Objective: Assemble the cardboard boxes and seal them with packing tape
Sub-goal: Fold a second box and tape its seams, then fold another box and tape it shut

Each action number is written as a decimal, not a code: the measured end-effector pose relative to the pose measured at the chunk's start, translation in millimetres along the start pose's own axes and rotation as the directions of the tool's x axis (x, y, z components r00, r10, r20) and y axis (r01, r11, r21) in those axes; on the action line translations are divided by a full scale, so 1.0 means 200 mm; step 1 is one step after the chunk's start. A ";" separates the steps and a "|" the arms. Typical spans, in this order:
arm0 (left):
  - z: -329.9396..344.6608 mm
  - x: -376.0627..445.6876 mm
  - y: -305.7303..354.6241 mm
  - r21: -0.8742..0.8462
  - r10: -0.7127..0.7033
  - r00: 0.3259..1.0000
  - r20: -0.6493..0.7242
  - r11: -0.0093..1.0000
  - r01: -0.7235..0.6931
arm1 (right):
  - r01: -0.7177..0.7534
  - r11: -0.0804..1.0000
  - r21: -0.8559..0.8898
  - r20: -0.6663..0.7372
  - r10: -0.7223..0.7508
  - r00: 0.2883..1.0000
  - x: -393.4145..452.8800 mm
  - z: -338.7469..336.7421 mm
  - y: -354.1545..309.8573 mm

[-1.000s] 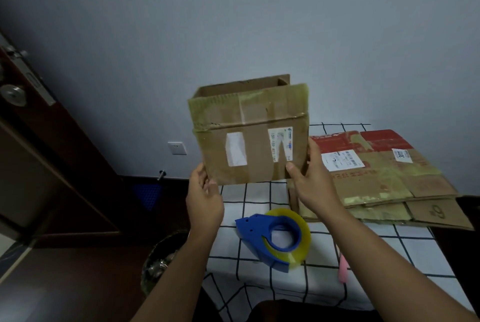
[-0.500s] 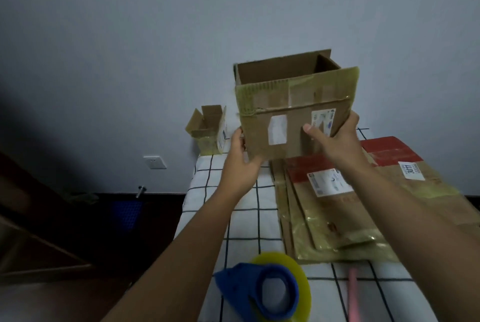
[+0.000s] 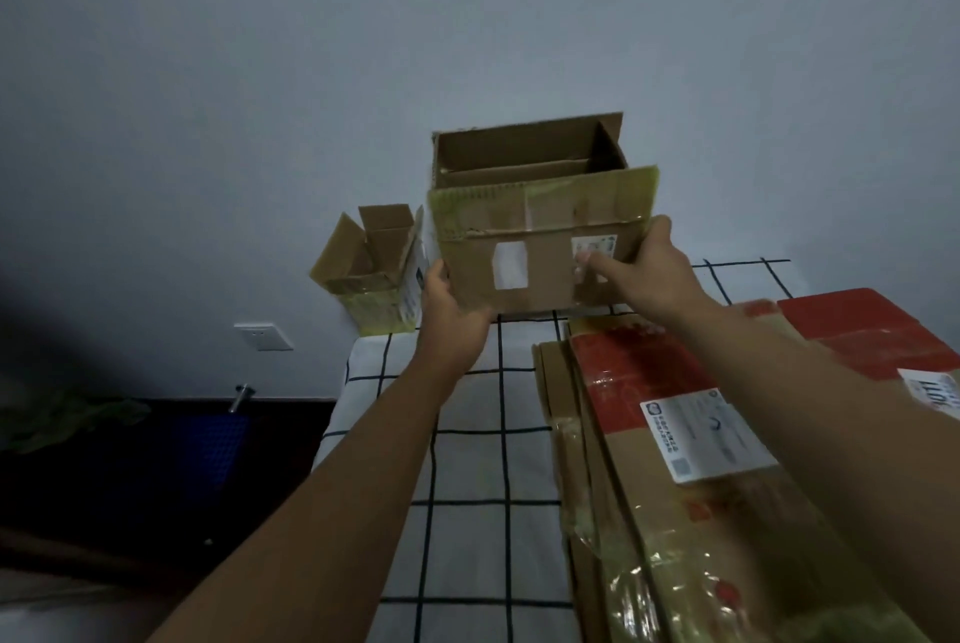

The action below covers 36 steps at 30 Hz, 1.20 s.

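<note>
Checked tablecloth (image 3: 467, 434), both hands gripping open box (image 3: 540, 253), labels unreadable

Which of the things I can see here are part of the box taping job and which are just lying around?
Part of the job:
- open box, held by the left hand and right hand
- smaller open box by the wall
- stack of flattened boxes on the checked cloth

Just lying about:
- wall socket
- blue crate on the floor
</note>
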<state>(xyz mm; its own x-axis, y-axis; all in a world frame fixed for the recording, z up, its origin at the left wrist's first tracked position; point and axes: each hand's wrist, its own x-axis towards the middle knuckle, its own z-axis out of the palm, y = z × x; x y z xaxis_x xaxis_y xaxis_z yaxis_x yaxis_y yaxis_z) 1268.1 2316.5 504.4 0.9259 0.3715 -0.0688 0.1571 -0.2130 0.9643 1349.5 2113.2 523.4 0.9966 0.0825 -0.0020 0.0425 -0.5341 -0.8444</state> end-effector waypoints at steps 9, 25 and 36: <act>-0.05 0.11 -0.19 -0.001 -0.097 0.991 -0.088 0.995 0.097 | -0.007 0.998 -0.063 0.070 0.012 0.997 0.09 0.23 0.08; 0.19 -0.47 0.02 0.296 -0.229 0.952 0.205 0.941 0.163 | 0.012 0.986 -0.166 0.099 0.005 0.995 -0.29 -0.05 0.06; 0.46 -0.96 0.07 0.310 -0.257 0.924 0.284 0.936 0.166 | -0.151 0.811 -0.565 0.004 0.185 0.983 -1.00 -0.59 0.48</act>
<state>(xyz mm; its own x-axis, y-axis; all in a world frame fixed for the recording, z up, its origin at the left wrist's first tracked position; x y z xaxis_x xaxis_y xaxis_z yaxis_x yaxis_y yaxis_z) 1123.5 2159.7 508.4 0.9124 0.1413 -0.3841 0.4067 -0.4177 0.8124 1163.5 1947.0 506.6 0.9870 -0.0146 -0.1599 -0.0755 -0.9212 -0.3818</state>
